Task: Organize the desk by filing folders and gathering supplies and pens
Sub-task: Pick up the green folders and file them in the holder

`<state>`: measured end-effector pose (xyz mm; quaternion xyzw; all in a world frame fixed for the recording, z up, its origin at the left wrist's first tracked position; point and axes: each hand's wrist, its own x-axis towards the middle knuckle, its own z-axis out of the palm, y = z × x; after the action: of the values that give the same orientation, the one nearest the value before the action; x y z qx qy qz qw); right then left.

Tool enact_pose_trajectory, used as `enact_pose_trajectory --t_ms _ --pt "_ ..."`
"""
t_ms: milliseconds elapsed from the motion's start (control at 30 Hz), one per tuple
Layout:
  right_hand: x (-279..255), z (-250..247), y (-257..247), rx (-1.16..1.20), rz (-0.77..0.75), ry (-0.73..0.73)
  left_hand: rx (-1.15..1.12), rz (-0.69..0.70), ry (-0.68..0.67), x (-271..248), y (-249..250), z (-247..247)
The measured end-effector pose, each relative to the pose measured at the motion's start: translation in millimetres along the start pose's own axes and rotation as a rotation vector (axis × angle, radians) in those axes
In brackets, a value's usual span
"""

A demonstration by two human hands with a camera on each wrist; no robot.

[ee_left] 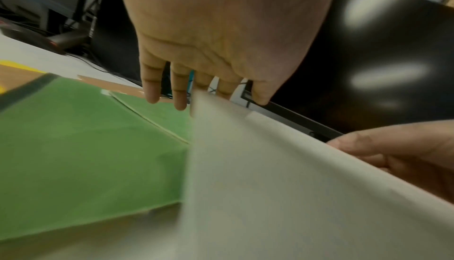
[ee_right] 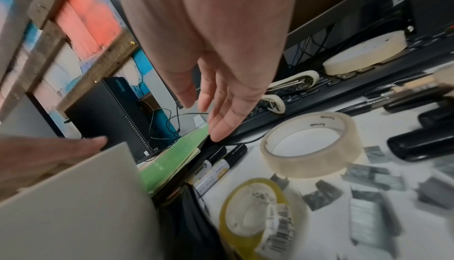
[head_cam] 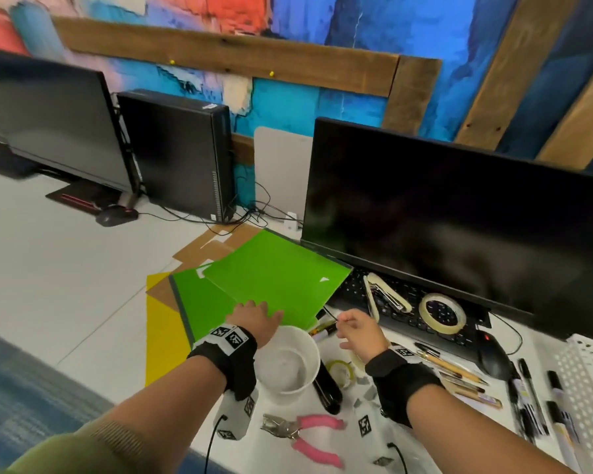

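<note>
Green plastic folders point(head_cam: 254, 285) lie overlapped left of the black keyboard point(head_cam: 408, 313), left hand point(head_cam: 254, 318) flat on them, fingers spread, apparently steadying; right hand point(head_cam: 358, 331) hovers relaxed, holding nothing.

Two bright green folders point(head_cam: 274, 278) overlap a yellow sheet point(head_cam: 163, 340) and brown cardboard point(head_cam: 204, 249). The cup point(head_cam: 286, 362) is white, the pliers' handles point(head_cam: 317, 436) pink, the wall point(head_cam: 322, 39) painted blue, red and white.

Black tagged wristbands point(head_cam: 225, 350), seemingly olive sleeve point(head_cam: 93, 443)
</note>
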<state>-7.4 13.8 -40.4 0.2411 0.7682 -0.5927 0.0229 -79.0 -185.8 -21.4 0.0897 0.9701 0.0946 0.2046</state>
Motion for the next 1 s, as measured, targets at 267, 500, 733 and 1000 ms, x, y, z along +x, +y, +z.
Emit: enact_pose_trajectory --t_ms 267,500,733,1000 --pt "28 23 -4 0.028 0.042 -0.109 -0.083 -0.493 -0.053 22 -66 2" --pt "37 26 -17 0.162 0.133 -0.263 -0.218 -0.55 -0.036 38 -91 16" --pt "47 21 -12 0.401 0.212 -0.239 -0.672 -0.59 0.173 41 -105 10" --pt "45 12 -25 0.656 0.172 -0.14 -0.807 -0.486 0.312 43 -111 -14"
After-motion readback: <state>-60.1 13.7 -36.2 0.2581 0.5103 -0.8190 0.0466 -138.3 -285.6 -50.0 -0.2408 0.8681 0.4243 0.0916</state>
